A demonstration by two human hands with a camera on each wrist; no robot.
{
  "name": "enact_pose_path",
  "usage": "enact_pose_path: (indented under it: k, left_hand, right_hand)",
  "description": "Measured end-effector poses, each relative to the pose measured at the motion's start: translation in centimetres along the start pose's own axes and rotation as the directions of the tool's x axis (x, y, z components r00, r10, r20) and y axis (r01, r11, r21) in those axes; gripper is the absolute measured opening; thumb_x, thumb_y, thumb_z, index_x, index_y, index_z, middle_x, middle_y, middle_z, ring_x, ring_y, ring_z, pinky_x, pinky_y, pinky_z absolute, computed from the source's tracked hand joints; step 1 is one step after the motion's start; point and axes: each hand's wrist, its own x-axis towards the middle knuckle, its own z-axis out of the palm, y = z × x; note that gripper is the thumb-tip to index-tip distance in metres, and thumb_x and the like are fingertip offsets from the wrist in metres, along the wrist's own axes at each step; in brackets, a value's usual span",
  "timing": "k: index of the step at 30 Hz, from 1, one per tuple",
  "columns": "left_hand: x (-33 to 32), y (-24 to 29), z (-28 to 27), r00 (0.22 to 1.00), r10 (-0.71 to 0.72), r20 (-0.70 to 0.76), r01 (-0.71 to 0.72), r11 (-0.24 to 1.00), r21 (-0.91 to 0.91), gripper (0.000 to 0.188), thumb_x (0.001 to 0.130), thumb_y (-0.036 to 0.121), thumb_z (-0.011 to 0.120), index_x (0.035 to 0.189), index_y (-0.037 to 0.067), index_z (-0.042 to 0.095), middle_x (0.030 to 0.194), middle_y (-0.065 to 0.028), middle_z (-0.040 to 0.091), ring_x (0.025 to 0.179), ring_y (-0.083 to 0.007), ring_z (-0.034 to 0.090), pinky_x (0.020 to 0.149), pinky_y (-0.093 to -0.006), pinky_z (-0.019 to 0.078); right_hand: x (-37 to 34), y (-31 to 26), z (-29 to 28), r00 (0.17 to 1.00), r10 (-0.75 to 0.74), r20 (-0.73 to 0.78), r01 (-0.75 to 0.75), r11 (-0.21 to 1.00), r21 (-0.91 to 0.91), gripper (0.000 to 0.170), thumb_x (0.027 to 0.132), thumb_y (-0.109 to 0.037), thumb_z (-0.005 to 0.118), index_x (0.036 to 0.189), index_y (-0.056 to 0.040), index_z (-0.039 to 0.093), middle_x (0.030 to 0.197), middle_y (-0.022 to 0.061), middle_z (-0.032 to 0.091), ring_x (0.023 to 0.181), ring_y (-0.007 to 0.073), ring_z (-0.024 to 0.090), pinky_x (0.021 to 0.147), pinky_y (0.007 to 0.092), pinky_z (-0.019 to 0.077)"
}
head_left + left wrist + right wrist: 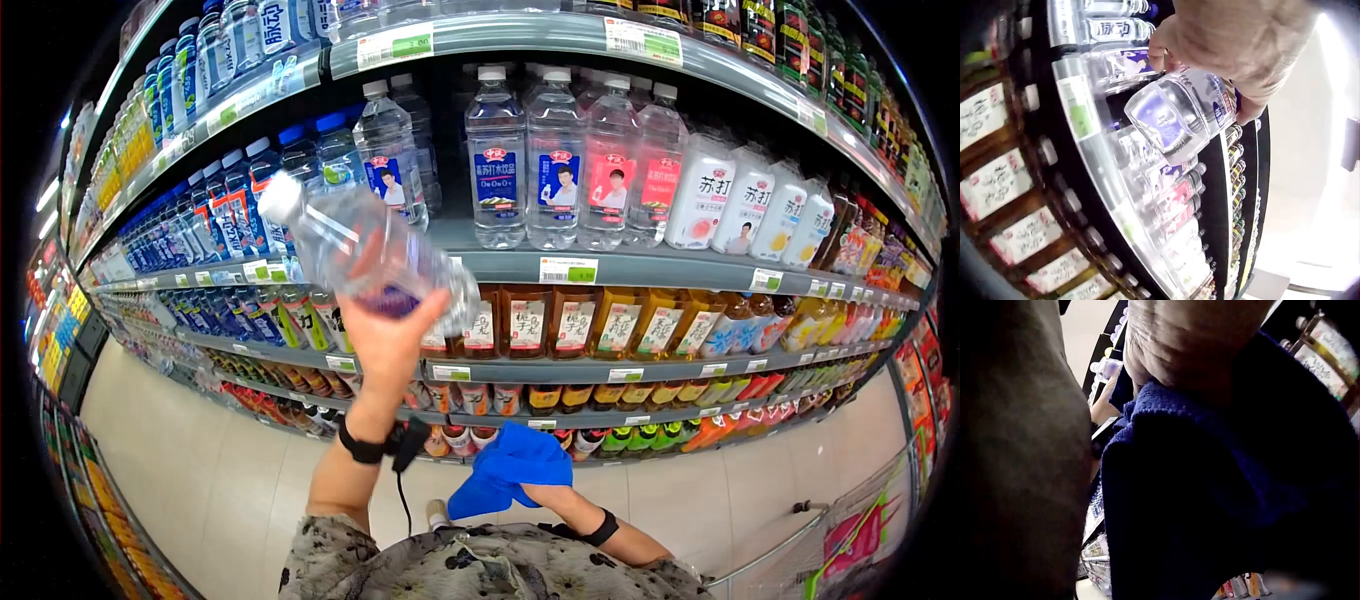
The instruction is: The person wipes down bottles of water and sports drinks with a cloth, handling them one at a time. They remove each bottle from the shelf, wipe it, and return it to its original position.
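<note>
My left hand [385, 345] grips a large clear plastic bottle [350, 240] with a white cap, lifted and tilted in front of the shelf. The bottle leans with its cap toward the upper left. In the left wrist view, the fingers of the left hand [1229, 50] wrap around the bottle [1172, 115], its base facing the camera. Lower down, a blue towel [515, 468] hangs from my right hand, which it mostly covers. The right wrist view shows the back of the right hand [1191, 347] over the bunched towel [1172, 406].
Clear bottles with blue and pink labels [497, 170] stand on the same shelf, beside a gap. White bottles [705, 190] are to their right. Amber drinks [527, 322] fill the shelf below. A shopping cart [850, 530] is at lower right. Price tags [568, 270] line the shelf edge.
</note>
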Motion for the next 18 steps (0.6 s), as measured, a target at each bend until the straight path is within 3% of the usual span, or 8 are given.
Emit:
enact_pose_path:
  k: [1,5,6,10,11,12,15,18]
  left_hand:
    - [1.6,0.5,0.3,0.999,-0.019,0.049,0.021,0.999,-0.039,0.093,0.061,0.008,0.081,0.133,0.003,0.023,0.129,-0.0143,0.044,0.11,-0.0225,0.05,0.091,-0.0342,0.0443]
    - [6.5,0.0,2.0,0.991,0.096,0.098,-0.088,0.993,-0.083,0.076,0.063,0.012,0.08,0.124,0.001,0.035,0.122,-0.0122,0.047,0.103,-0.0204,0.052,0.088,-0.0325,0.0446]
    - [7.3,-0.6,2.3,0.986,0.167,0.025,-0.169,0.982,0.085,0.067,0.062,0.017,0.08,0.115,-0.001,0.043,0.114,-0.0128,0.049,0.1,-0.023,0.052,0.087,-0.0343,0.0426]
    - [9.2,-1.5,3.4,0.982,0.179,0.059,-0.187,0.883,0.431,0.065,0.059,0.021,0.08,0.109,-0.003,0.047,0.103,-0.0166,0.049,0.101,-0.0309,0.046,0.089,-0.0382,0.0381]
    - [9.4,-1.9,3.6,0.981,0.182,0.062,-0.191,0.883,0.428,0.065,0.059,0.021,0.08,0.109,-0.003,0.047,0.103,-0.0166,0.049,0.101,-0.0309,0.046,0.089,-0.0382,0.0381]
    - [9.6,-2.7,3.9,0.984,0.164,0.07,-0.178,0.906,0.385,0.069,0.059,0.022,0.08,0.113,-0.004,0.045,0.106,-0.0178,0.049,0.103,-0.0311,0.046,0.09,-0.0377,0.0382]
    - [9.6,-5.2,4.7,0.992,0.106,0.062,-0.119,0.955,0.272,0.085,0.06,0.022,0.08,0.126,-0.007,0.034,0.118,-0.0232,0.046,0.111,-0.0321,0.046,0.096,-0.0359,0.0366]
    - [9.3,-5.8,5.4,0.995,0.103,-0.014,-0.094,0.947,0.308,0.091,0.062,0.022,0.079,0.13,-0.008,0.027,0.124,-0.0279,0.043,0.118,-0.0326,0.044,0.1,-0.035,0.0341]
  right_hand:
    - [-0.1,0.0,0.0,1.0,-0.001,0.003,0.001,1.0,-0.001,0.013,0.08,-0.006,0.065,0.091,-0.0002,0.06,0.084,0.006,0.063,0.074,0.0118,0.058,0.066,0.0269,0.0476]
    - [-0.6,0.5,-0.4,1.0,0.024,-0.005,-0.024,0.998,0.056,0.009,0.08,-0.005,0.064,0.088,-0.0006,0.06,0.082,0.0042,0.062,0.073,0.0102,0.057,0.065,0.0264,0.0474]
    - [-0.7,0.7,-0.6,0.999,0.049,-0.006,-0.048,0.994,0.102,0.009,0.08,-0.004,0.064,0.087,-0.0007,0.06,0.081,0.0037,0.062,0.073,0.0098,0.057,0.065,0.0262,0.0473]
    - [-1.3,0.8,-0.7,0.992,0.072,-0.101,-0.069,0.997,0.03,0.008,0.08,-0.006,0.064,0.086,-0.0009,0.06,0.08,0.0042,0.062,0.073,0.0106,0.057,0.065,0.0269,0.047]
    - [-1.4,0.8,-1.0,0.995,0.046,-0.093,-0.059,0.988,-0.141,0.01,0.08,-0.008,0.064,0.086,-0.001,0.06,0.079,0.0051,0.062,0.072,0.0117,0.057,0.064,0.0272,0.0467]
    - [-1.4,0.8,-1.3,0.997,0.022,-0.081,-0.046,0.95,-0.309,0.011,0.079,-0.01,0.065,0.085,-0.0011,0.061,0.079,0.0059,0.062,0.071,0.0128,0.058,0.064,0.0276,0.0464]
    - [-1.6,-0.1,-1.2,0.991,0.042,-0.126,-0.095,0.886,-0.453,0.015,0.078,-0.014,0.066,0.083,-0.001,0.061,0.078,0.0076,0.061,0.069,0.0156,0.058,0.064,0.0287,0.046]
    - [-1.5,-1.4,-0.9,0.996,0.015,-0.082,-0.037,0.963,-0.266,0.017,0.076,-0.015,0.067,0.081,-0.0005,0.061,0.077,0.008,0.061,0.067,0.0168,0.057,0.063,0.0287,0.0458]
